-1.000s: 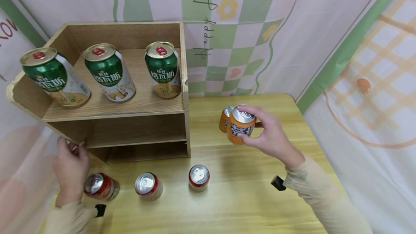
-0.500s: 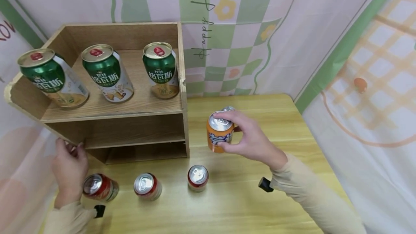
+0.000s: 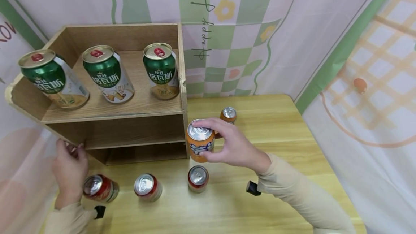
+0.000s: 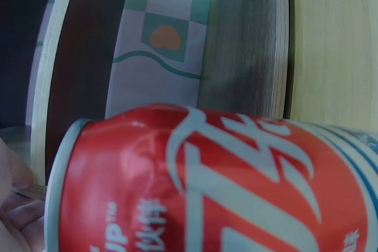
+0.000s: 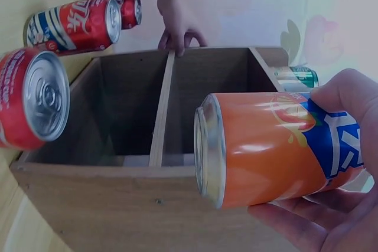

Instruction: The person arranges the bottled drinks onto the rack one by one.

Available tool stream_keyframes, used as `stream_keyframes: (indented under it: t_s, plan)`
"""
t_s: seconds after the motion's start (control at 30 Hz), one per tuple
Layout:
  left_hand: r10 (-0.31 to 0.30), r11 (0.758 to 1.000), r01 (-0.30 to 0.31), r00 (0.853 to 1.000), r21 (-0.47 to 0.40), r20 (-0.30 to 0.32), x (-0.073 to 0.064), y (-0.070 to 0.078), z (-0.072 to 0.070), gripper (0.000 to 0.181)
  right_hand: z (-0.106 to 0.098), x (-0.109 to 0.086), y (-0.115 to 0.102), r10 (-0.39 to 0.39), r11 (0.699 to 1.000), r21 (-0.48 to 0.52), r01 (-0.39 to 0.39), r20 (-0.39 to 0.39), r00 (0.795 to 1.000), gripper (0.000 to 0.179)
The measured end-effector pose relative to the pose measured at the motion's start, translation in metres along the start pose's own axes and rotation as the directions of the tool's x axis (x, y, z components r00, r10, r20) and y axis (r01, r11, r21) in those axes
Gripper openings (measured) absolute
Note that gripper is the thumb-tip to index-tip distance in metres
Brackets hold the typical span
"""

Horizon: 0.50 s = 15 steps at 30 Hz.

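Note:
My right hand (image 3: 232,145) grips an orange soda can (image 3: 200,143), thumb at the front and fingers over the top and far side. In the head view the can overlaps the right front corner of the wooden shelf (image 3: 136,113); in the right wrist view its bare metal end (image 5: 209,151) points toward the shelf's open compartments. At the shelf's left side, my left hand (image 3: 69,170) holds the edge with curled fingers. A red cola can (image 4: 195,181) stands close to that hand and fills much of the left wrist view.
On the shelf's top level stand three green-and-white cans (image 3: 105,73). Below are two open compartments. Along the table's front are a middle red can (image 3: 148,187) and a right one (image 3: 198,178). Another orange can (image 3: 228,114) stands behind my right hand. Patterned cloth (image 3: 224,35) hangs behind.
My right hand has carried the orange can left and toward the front, from beside the other orange can to the shelf's right corner. The left hand stays at the shelf.

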<state>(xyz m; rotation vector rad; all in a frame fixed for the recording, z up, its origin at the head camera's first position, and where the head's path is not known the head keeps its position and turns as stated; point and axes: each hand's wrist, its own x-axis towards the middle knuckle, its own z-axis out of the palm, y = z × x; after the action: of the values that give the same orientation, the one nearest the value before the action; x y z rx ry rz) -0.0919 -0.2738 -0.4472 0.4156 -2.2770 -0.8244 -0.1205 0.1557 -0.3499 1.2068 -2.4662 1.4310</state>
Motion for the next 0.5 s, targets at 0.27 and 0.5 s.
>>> stream_keyframes:
  t_s: [0.27,0.5]
  plan:
    - [-0.006,1.0,0.006,1.0,0.009,0.002,-0.001,0.002,-0.001,0.027,0.011,0.007,-0.003,-0.002,0.999,0.05,0.0,0.036,0.999,0.067]
    - [-0.013,1.0,0.013,1.0,0.005,0.002,-0.001,0.002,0.0,0.027,0.026,0.02,-0.003,-0.022,0.998,0.057,0.018,0.062,0.998,0.066]
